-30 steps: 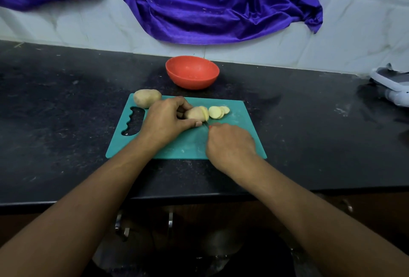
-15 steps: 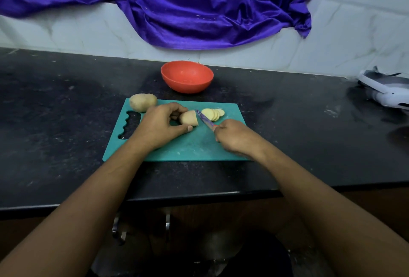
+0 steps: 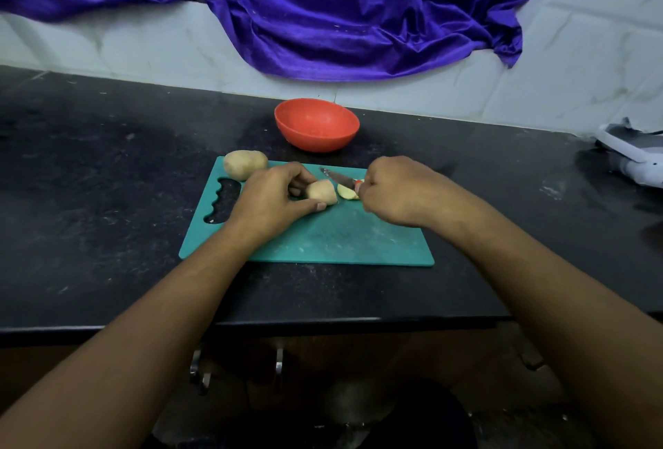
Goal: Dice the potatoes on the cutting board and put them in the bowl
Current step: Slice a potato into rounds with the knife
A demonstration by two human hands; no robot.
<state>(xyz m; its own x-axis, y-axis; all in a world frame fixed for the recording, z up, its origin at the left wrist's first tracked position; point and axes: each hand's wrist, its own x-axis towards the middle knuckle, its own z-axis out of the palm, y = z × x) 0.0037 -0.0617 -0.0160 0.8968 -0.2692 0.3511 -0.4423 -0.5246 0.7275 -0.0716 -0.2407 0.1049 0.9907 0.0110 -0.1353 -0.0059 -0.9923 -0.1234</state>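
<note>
Head view: the left hand (image 3: pixel 272 197) has its grip closed on a cut potato piece (image 3: pixel 321 191). The thumb lies along the near side and the fingers curl over the far side, and the cut face is turned toward the right hand (image 3: pixel 398 190). This hold probably pins the rounded piece so it cannot roll, with the fingertips tucked back from the cut end.

The right hand's grip is a closed fist round the red handle of a small knife (image 3: pixel 337 178). Its blade sticks out from the thumb side and points past the potato piece, on its far side. I cannot tell whether the edge rests on the teal cutting board (image 3: pixel 341 237) or floats above it.

Between the two grips, just beside the cut face and touching the right fist, lie pale potato slices (image 3: pixel 347 192). They are partly hidden, so they cannot be counted.

A whole potato (image 3: pixel 245 163) sits uncut beyond the left grip at the board's far corner, out of the blade's way.

The red bowl (image 3: pixel 317 124) stands on the black counter (image 3: pixel 107 197) beyond both grips, apart from the board, and looks empty. It seems close enough that pieces could be moved across easily. Judging by this, only slicing is under way. No dice are visible.

Purple cloth (image 3: pixel 323 11) hangs on the wall behind, and a white appliance (image 3: pixel 631 158) lies far outside the right grip.
</note>
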